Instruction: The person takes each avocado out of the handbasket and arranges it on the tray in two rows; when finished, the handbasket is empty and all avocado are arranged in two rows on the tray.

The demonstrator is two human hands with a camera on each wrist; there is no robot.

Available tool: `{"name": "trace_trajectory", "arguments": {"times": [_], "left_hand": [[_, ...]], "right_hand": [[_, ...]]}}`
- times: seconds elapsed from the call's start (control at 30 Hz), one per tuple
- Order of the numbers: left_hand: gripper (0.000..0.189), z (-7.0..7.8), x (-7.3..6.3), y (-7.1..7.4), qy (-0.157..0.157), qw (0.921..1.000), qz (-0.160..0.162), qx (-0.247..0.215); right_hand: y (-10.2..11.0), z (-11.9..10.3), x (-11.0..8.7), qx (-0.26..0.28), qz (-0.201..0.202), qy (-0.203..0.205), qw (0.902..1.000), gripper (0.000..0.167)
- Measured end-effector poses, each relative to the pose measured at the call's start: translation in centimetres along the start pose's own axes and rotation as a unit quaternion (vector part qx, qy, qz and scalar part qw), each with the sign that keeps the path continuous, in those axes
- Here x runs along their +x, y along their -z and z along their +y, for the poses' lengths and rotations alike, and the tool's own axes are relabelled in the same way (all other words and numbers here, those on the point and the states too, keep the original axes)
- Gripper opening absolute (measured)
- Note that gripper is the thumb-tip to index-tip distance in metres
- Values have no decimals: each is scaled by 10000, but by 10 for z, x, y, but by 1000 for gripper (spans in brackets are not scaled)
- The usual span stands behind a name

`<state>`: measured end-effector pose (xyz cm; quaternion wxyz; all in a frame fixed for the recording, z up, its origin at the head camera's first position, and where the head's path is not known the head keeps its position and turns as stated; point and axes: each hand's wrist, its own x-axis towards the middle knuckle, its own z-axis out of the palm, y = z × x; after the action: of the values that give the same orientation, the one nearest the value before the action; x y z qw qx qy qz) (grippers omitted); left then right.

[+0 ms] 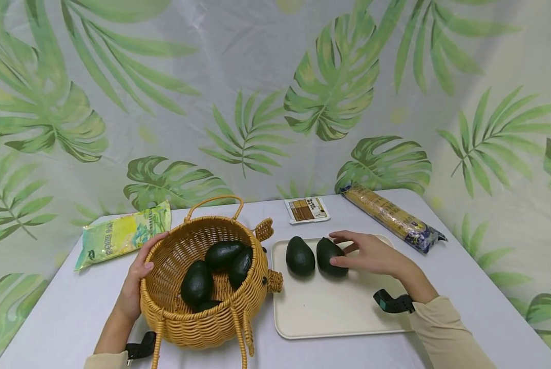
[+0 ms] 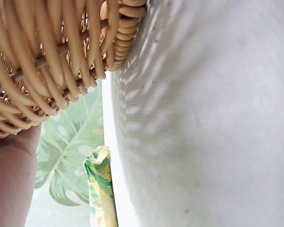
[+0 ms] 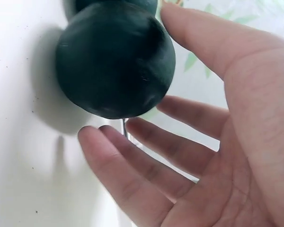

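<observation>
A pig-shaped wicker basket (image 1: 202, 328) holds several dark green avocados (image 1: 197, 283). My left hand (image 1: 134, 282) grips its left rim, thumb over the edge; most of that hand is hidden in the left wrist view, under the woven wall (image 2: 47, 56). Two more avocados stand side by side on a cream tray (image 1: 331, 312). Around the right one (image 1: 329, 256) my right hand (image 1: 369, 253) reaches with fingers and thumb spread. Seen from the right wrist, the fingers (image 3: 128, 184) are loosely bent below that avocado (image 3: 116, 59), with gaps showing between them and its skin.
A yellow-green packet (image 1: 123, 236) lies behind the basket on the left. Beyond the tray are a small brown-and-white sachet (image 1: 308, 210) and a long pack of noodles (image 1: 390, 215). A leaf-print curtain (image 1: 257, 102) hangs behind the white table (image 1: 469, 307).
</observation>
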<state>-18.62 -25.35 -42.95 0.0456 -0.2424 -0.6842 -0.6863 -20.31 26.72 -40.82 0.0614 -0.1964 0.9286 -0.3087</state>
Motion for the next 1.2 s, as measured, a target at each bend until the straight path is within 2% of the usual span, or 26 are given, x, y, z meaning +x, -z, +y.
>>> {"name": "trace_trajectory", "arguments": {"times": [0.33,0.43,0.67,0.9,1.2], "left_hand": [[60,-1,-1,1,35,10000,-6,13],[60,0,-1,1,49,10000,9,16],[60,-1,-1,1,19,10000,-10,1],[60,-1,0,1,-13,10000,-48,-30],[60,0,-1,0,84,9999,48,69]], "right_hand": [[0,0,-1,144,-301,236,9992,81],[-4,-1,1,173,-222,237,9993,79],[-9,-3,4,247,-33,-72,9997,81],[-6,-3,3,177,-41,-104,9998,83],[1,-4,-1,-171,57,-45,9998,82]]}}
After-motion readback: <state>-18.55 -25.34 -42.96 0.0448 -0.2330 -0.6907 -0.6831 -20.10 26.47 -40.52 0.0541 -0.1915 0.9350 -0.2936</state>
